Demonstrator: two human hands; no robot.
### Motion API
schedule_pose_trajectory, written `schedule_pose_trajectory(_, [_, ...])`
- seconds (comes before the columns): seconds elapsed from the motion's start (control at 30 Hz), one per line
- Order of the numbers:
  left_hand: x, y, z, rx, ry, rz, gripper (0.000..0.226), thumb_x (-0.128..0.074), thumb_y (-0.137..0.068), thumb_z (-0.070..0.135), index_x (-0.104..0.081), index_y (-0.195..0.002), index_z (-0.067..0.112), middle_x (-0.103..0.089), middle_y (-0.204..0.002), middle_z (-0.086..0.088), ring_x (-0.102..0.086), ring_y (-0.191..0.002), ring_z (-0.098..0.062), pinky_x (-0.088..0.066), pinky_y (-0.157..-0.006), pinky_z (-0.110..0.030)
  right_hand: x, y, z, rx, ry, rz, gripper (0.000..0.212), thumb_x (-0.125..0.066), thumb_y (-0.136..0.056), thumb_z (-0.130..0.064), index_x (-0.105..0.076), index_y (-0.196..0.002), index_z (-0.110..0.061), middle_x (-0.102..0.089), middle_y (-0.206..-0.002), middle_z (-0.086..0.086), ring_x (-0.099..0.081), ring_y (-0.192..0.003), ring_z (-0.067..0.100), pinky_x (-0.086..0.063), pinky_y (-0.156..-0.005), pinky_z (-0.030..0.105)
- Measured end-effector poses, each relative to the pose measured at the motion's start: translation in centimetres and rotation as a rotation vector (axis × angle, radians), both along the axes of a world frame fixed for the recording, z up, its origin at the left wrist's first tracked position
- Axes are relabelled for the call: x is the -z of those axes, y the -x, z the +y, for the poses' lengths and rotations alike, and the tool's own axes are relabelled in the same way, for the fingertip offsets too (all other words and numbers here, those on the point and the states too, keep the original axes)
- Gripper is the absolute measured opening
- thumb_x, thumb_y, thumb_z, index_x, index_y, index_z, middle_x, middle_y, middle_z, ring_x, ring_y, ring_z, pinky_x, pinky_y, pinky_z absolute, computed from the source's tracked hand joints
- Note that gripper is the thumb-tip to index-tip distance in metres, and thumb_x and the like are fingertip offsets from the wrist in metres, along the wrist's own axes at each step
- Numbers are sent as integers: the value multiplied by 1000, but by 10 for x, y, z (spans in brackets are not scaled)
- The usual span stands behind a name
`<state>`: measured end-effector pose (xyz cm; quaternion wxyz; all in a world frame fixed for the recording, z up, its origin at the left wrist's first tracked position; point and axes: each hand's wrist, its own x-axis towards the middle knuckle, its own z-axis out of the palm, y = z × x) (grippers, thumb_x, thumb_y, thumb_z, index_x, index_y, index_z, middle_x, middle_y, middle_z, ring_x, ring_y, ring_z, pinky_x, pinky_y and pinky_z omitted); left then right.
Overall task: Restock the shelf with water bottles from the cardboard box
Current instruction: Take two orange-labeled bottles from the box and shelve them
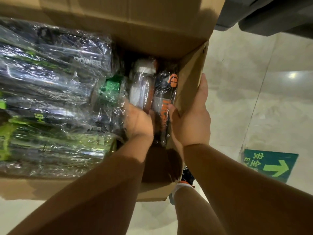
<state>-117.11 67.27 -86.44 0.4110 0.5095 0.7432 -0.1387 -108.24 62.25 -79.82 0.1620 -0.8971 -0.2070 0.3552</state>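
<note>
An open cardboard box (152, 28) stands on the floor, full of bottles wrapped in clear plastic. Black and green bottles (55, 78) lie on their sides across its left part. At the right end stand a clear bottle with a white cap (140, 82) and a black and orange bottle (166, 99). My left hand (138, 121) reaches down into the box beside the orange bottle, fingers hidden below it. My right hand (193, 119) grips the box's right wall (189, 85), thumb inside against the orange bottle, fingers outside.
The box sits on a pale glossy tiled floor (245, 99). A green exit sign with an arrow (271, 165) is stuck to the floor at right. A dark object (274, 14) fills the top right corner. A shoe (184, 182) shows under the box.
</note>
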Motion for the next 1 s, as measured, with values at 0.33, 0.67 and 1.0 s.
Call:
schedule_pose_trajectory(0.33, [14, 8, -16, -44, 148, 90, 35, -45, -104, 37, -38, -131, 17, -36, -139, -7, -39, -113, -25, -33, -84, -40, -1, -1, 0, 29, -1, 14, 97, -66, -96, -28, 9, -156, -44, -55, -147, 3, -62, -116, 30, -42, -88, 31])
schedule_pose_trajectory(0.67, [12, 14, 5, 171, 184, 137, 77, -65, -98, 31, -16, -154, 11, -39, -146, -17, -47, -126, -33, -41, -81, -29, -2, 1, 2, 23, -18, 3, 95, -64, -96, -30, 10, -152, -48, -56, -145, 1, -62, -116, 29, -48, -95, 38])
schedule_pose_trajectory(1.0, [18, 14, 6, 37, 108, 49, 44, -48, -105, 15, -20, -138, 18, -50, -103, -7, -46, -71, -17, -26, -45, -26, -2, 0, 0, 8, -18, -28, 94, -64, -97, -27, 7, -157, -40, -55, -146, 1, -62, -116, 25, -40, -86, 26])
